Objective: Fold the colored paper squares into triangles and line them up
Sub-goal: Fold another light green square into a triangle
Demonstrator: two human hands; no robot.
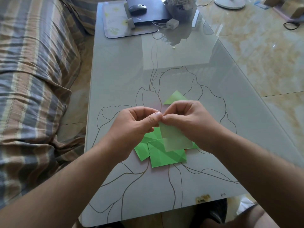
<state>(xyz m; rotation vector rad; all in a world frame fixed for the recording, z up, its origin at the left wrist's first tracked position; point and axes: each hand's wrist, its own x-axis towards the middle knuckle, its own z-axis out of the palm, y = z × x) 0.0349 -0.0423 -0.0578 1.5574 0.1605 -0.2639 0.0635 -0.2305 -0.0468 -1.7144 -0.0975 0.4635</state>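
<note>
Seen from the head camera, both hands met above the middle of the frame, over a grey glass table (118,76) printed with a large outlined flower. The left hand (139,124) had its fingers curled, thumb and forefinger pinching the top corner of a pale green sheet (174,137). The right hand (184,117) was curled the same way, pinching that same corner from the other side, so the fingertips of both hands touched. The sheet hung down from the pinch, raised above the table.

Just below the hands, at centre frame, lay a loose pile (162,155) of bright green paper squares with crease lines, overlapping one another on the table. Just above the right hand, a folded green triangle (176,97) lay flat on the glass, partly hidden by the knuckles.

At the upper middle of the frame sat a mat (115,25), a dark box (148,15) with a mouse (137,8) on it, and a white charger (171,23). A striped sofa (32,79) filled the left side; tiled floor (263,55) showed at right.
</note>
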